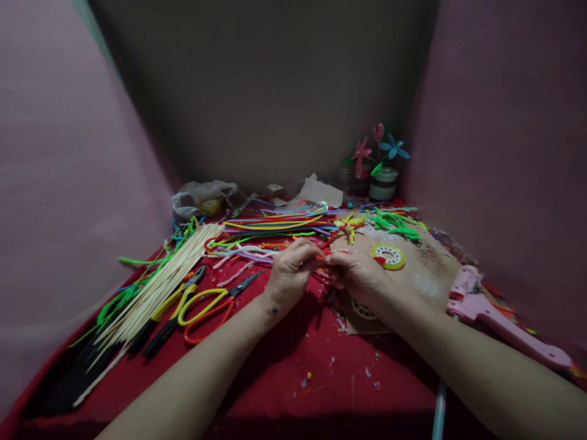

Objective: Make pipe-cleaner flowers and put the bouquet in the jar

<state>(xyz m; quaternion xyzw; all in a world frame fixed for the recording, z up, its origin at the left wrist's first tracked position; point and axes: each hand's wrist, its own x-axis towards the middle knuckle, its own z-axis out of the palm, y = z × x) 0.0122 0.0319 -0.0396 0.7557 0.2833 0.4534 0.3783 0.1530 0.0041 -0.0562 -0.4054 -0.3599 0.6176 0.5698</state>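
Note:
My left hand and my right hand meet above the middle of the red cloth, fingertips pinched close together. Between the fingertips shows a small bit of red pipe cleaner, and both hands appear to grip it; most of it is hidden by the fingers. Beyond the right hand a red tip pokes out over a yellow-rimmed white disc; whether it belongs to the same piece I cannot tell. Just past the left hand lie loose coloured pipe cleaners.
To the left lie scissors, pliers and a bundle of wooden sticks. A pink glue gun rests at right by a cardboard sheet. Behind stand pipe-cleaner flowers in a jar and a plastic bag.

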